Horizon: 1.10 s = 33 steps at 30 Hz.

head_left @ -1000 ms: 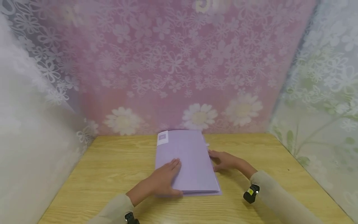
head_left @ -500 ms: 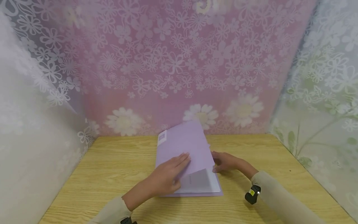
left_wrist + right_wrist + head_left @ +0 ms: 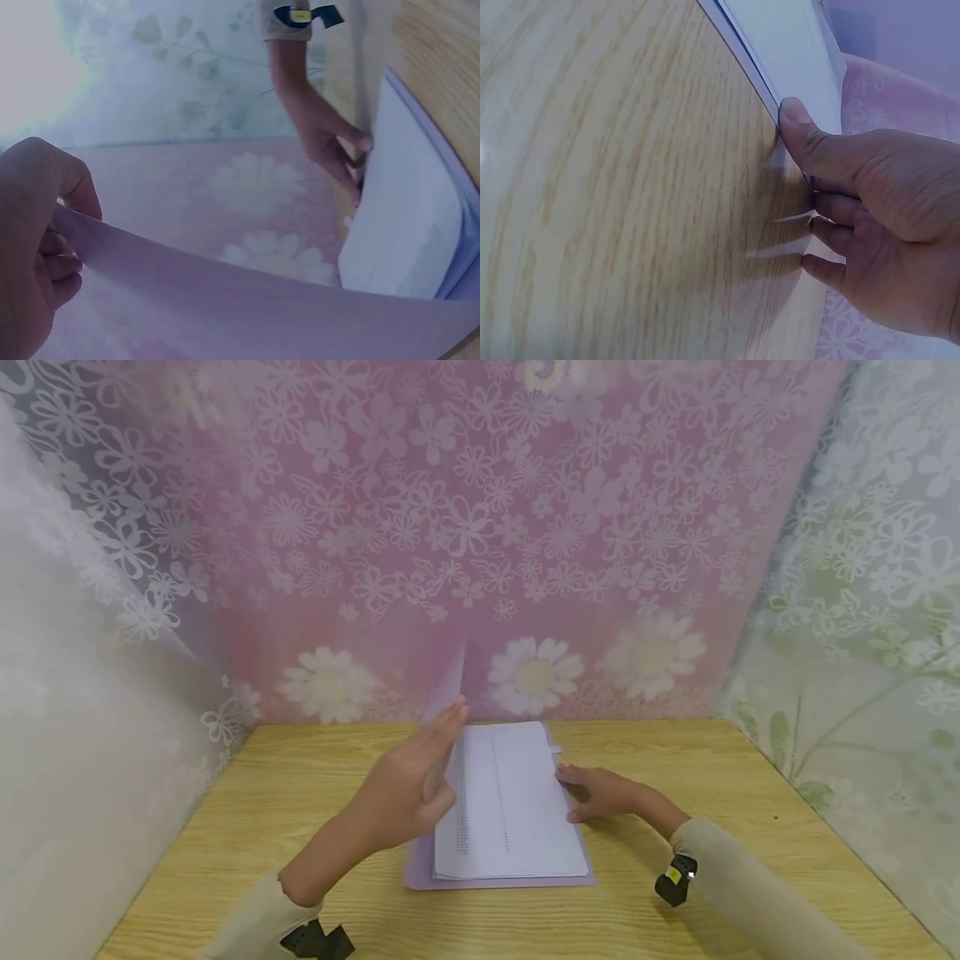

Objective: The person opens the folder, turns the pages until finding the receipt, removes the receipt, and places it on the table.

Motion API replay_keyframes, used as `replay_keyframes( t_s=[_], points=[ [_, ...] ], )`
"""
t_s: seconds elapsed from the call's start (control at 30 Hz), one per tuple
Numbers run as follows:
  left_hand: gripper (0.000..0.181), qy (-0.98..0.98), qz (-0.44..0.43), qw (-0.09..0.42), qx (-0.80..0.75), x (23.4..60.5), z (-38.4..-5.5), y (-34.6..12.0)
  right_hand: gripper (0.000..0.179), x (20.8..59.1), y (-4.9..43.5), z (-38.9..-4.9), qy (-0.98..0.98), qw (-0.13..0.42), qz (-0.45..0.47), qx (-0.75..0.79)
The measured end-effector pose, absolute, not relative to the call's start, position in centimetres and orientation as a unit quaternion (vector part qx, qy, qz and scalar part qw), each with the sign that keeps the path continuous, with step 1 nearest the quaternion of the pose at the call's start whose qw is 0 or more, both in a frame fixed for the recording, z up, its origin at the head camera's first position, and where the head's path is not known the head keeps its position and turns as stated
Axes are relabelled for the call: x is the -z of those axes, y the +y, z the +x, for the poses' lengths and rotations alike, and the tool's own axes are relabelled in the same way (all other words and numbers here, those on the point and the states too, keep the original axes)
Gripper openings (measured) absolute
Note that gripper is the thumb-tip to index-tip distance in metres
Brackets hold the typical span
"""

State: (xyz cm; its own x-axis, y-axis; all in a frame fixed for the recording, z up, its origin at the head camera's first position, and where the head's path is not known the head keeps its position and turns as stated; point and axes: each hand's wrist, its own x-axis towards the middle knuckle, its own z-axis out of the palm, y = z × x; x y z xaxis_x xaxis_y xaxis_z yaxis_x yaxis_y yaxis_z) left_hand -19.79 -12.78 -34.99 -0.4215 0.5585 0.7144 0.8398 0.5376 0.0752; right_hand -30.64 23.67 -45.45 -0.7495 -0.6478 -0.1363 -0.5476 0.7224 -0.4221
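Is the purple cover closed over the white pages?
No, the left hand holds the cover up, and the white pages lie exposed.

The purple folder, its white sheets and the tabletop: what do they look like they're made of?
Purple folder: probably thin satin plastic or coated card, since it curves smoothly where lifted. White sheets: likely matte paper, with printed marks, perhaps plastic-sleeved. Tabletop: wood or wood-look laminate, by its grain, with a faint sheen.

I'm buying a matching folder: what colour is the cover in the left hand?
Light purple; the cover shows best in the left wrist view.
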Motion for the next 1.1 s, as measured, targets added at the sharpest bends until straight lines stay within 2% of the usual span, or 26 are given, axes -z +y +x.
replay_keyframes(
  t_s=[0.13,0.27,0.53,0.63,0.83,0.9,1.1],
  points=[
    [0.09,-0.86,-0.36,0.254,0.256,33.0,-18.9,-15.2,0.084,45.5,23.7,-30.7,0.917,0.141,-0.326,0.18],
    [0.087,-0.907,-0.291,0.184,0.242,31.7,-18.0,-17.7,0.085,45.7,23.8,-30.7,0.917,0.138,-0.329,0.179],
    [0.077,-0.939,-0.245,0.177,0.168,30.4,-17.0,-22.8,0.086,45.7,23.8,-30.9,0.918,0.134,-0.331,0.173],
    [0.078,-0.959,-0.202,0.144,0.137,30.4,-16.9,-25.0,0.086,45.6,23.8,-30.9,0.919,0.135,-0.33,0.17],
    [0.086,-0.986,-0.132,0.081,0.058,32.9,-17.8,-28.6,0.086,45.5,23.9,-30.9,0.921,0.131,-0.327,0.165],
    [0.085,-0.988,-0.131,0.067,0.05,34.4,-18.5,-29.5,0.086,45.5,23.8,-31.0,0.922,0.13,-0.325,0.164],
    [0.085,-0.976,-0.171,-0.019,0.136,39.4,-21.0,-30.5,0.086,45.7,23.8,-31.2,0.922,0.137,-0.319,0.173]
  ],
)
